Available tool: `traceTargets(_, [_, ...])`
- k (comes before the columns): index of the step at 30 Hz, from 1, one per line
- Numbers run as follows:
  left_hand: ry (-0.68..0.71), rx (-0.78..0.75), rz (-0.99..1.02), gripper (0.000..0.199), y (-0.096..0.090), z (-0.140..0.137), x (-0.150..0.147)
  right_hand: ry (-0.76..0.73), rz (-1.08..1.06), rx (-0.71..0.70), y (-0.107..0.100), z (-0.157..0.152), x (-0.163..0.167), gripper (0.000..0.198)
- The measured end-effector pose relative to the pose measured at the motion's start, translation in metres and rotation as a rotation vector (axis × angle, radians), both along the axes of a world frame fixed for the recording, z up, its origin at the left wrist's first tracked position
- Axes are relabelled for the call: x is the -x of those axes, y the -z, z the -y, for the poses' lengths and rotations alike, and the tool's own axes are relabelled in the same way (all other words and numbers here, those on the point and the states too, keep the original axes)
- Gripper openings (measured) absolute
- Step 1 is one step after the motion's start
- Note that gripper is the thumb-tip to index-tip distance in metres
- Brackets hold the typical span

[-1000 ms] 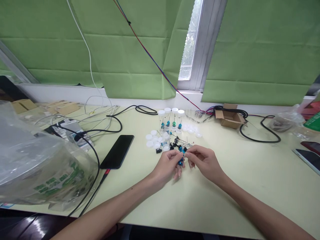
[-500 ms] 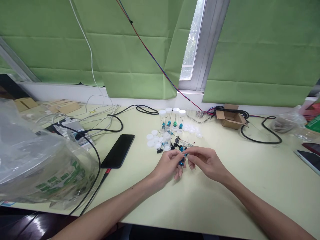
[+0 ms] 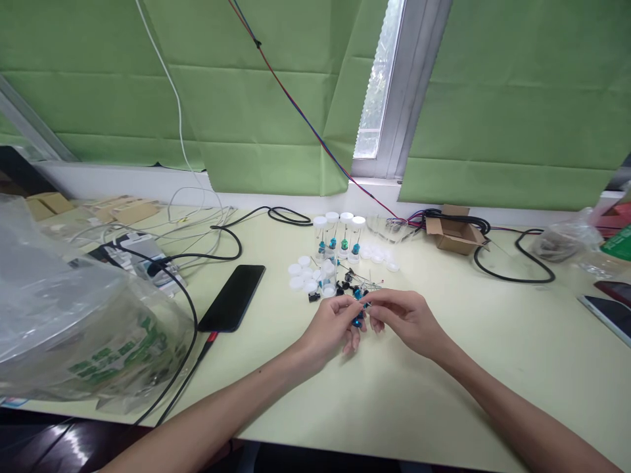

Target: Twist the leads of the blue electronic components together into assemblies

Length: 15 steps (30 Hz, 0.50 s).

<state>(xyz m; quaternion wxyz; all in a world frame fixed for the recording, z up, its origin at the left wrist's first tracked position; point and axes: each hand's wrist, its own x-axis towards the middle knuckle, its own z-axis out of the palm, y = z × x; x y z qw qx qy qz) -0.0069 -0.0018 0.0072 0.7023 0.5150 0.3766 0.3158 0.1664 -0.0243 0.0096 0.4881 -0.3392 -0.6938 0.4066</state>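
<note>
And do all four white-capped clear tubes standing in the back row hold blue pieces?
No, the third clear tube from the left holds a small green piece.

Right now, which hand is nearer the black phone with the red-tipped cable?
Left. The left hand is to the right of the black phone, apart from it; the right hand is farther right, beyond the left one.

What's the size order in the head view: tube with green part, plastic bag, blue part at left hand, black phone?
Largest to smallest:
1. plastic bag
2. black phone
3. tube with green part
4. blue part at left hand, partly hidden
Apparent size only; the tube stands farther back.
</note>
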Motion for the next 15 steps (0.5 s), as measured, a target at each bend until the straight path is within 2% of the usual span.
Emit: traceTargets(15, [0.015, 0.004, 0.027, 0.03, 0.0029, -0.0006, 0.0, 0.182, 0.072, -0.144, -0.0001, 0.0, 0.0015, 0.009])
